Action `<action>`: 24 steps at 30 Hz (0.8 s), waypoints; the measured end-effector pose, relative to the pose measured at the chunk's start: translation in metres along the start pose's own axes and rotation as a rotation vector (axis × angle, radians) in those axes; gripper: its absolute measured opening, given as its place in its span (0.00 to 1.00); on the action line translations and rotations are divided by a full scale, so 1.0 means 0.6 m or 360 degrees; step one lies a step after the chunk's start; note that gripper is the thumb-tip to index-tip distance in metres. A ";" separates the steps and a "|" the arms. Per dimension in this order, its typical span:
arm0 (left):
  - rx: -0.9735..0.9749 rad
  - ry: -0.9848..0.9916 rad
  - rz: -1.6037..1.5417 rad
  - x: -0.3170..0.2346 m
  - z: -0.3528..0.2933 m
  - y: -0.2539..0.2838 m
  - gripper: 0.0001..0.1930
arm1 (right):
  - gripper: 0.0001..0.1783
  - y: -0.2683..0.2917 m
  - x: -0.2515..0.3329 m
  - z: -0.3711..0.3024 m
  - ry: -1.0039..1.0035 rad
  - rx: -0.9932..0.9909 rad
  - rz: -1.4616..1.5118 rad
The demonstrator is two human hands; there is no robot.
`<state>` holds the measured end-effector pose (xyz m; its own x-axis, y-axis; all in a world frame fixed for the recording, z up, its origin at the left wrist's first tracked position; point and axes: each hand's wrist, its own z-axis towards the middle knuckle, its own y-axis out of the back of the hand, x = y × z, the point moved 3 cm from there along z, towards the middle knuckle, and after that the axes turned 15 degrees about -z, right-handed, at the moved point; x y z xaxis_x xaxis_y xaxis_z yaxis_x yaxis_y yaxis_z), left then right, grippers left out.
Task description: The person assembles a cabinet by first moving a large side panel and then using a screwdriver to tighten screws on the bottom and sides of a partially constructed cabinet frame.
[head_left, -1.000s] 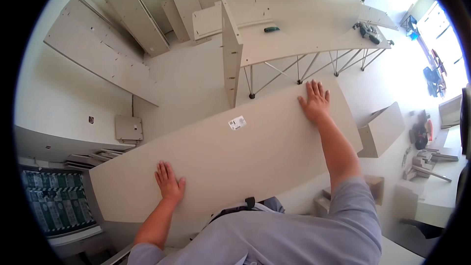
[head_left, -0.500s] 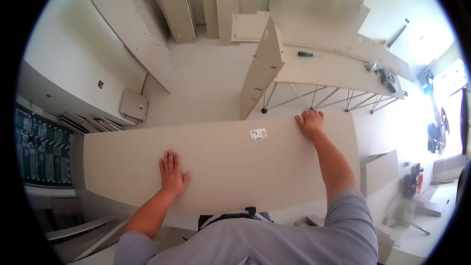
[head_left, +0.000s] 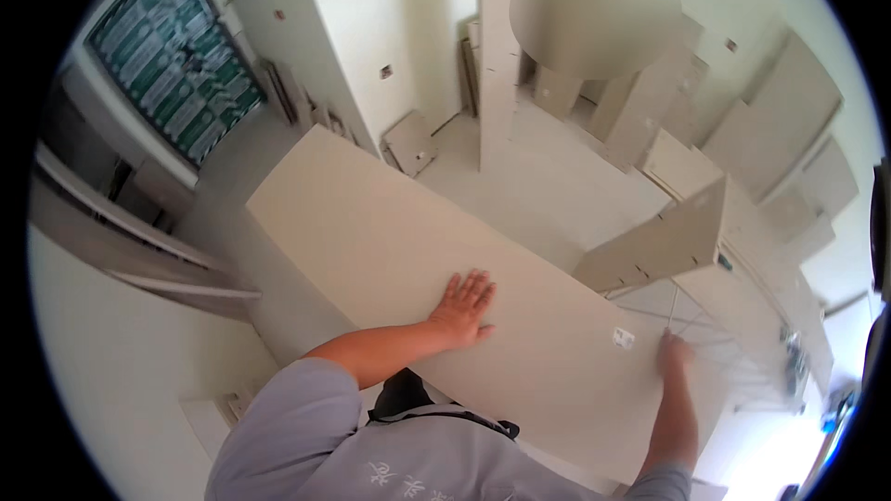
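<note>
The left hand lay open, flat on the beige panel. The right hand was at its far edge, grip unclear.

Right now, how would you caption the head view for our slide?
Left hand spread on a long beige panel; right hand at its edge, near a white label.
</note>
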<state>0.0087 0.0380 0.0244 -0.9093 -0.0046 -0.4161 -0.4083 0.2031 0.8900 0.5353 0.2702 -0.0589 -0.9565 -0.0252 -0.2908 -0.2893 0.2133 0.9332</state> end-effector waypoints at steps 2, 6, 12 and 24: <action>0.0062 0.0035 -0.0034 0.007 -0.010 0.004 0.45 | 0.35 0.056 0.136 -0.020 0.0138 -0.0004 -0.0005; 0.0135 0.0008 -0.0125 0.009 -0.005 0.015 0.44 | 0.34 0.182 0.354 -0.076 0.0194 -0.0063 0.0036; 0.0218 -0.0171 -0.0235 0.021 -0.008 0.035 0.43 | 0.31 0.257 0.620 -0.107 0.0327 -0.0250 -0.0011; -0.0878 0.0603 -0.0173 0.767 0.018 0.320 0.38 | 0.26 0.258 0.734 -0.106 0.0254 -0.0297 0.0102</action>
<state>-0.4873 0.0855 0.0020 -0.7851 -0.3603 -0.5038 -0.3886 -0.3469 0.8536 0.0671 0.2299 -0.0289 -0.9628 -0.1743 -0.2066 -0.2158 0.0357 0.9758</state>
